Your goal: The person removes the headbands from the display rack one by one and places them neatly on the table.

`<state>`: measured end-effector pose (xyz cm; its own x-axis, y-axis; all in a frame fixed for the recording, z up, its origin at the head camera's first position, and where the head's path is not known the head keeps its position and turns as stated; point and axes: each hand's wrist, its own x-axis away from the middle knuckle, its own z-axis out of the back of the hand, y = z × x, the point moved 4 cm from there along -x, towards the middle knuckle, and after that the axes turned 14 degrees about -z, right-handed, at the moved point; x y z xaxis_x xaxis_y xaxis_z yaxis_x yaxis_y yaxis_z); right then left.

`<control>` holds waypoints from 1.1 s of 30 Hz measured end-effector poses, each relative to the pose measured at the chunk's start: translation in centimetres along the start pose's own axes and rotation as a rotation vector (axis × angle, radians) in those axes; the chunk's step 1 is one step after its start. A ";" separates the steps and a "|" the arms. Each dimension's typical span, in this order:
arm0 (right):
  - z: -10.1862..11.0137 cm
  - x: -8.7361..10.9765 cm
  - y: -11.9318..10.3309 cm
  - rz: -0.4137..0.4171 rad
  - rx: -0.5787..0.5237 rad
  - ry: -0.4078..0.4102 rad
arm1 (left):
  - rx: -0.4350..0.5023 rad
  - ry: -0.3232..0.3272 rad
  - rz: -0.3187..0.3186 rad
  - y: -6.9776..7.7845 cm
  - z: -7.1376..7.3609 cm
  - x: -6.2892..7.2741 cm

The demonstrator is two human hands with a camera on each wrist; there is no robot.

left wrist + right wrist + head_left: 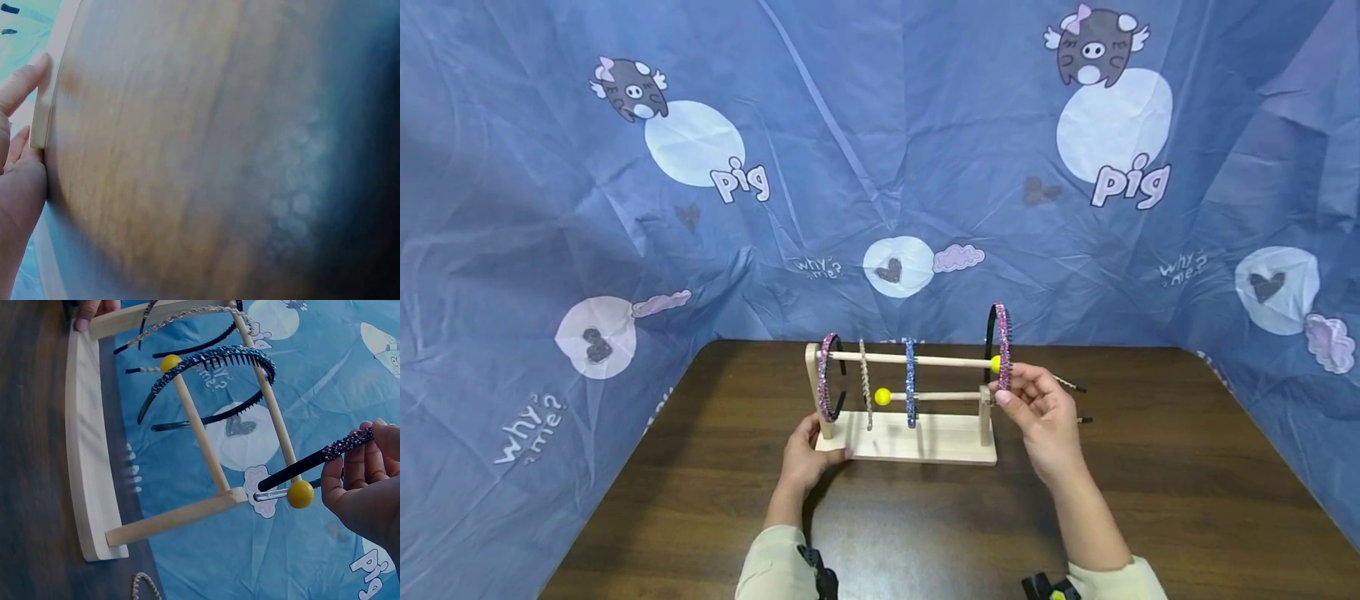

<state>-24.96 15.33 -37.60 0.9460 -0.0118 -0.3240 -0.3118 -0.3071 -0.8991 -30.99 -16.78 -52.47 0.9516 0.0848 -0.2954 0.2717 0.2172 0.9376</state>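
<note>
Right hand (1043,412) pinches a curved, pink-glittered black headband (1003,333) between thumb and fingers, its arms appearing to straddle the yellow ball (996,364) tipping the upper rod (951,362) of the pale wooden stand (985,423), whose long axis runs left toward the left hand (803,458), which grips the base (917,439).

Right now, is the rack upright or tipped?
The rack is upright: its base is at the bottom, both posts rise from it, and the left hand grips one end.
</note>
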 end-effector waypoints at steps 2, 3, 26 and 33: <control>0.2 0.0 -0.2 0.008 -0.005 0.002 | -0.011 -0.003 -0.007 0.1 0.1 0.0; 0.3 0.0 -0.3 0.013 -0.008 0.002 | -0.012 -0.003 -0.011 0.1 0.1 0.0; 4.4 0.6 -0.5 0.025 -0.070 0.079 | 0.001 -0.001 -0.006 0.1 0.0 -0.4; 6.2 1.0 -0.8 0.046 -0.060 0.073 | 0.016 -0.007 -0.008 0.2 0.0 0.0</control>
<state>-24.35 21.41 -39.05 0.9354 -0.0962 -0.3403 -0.3513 -0.3612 -0.8638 -30.91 -16.77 -52.28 0.9503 0.0765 -0.3016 0.2815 0.2021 0.9380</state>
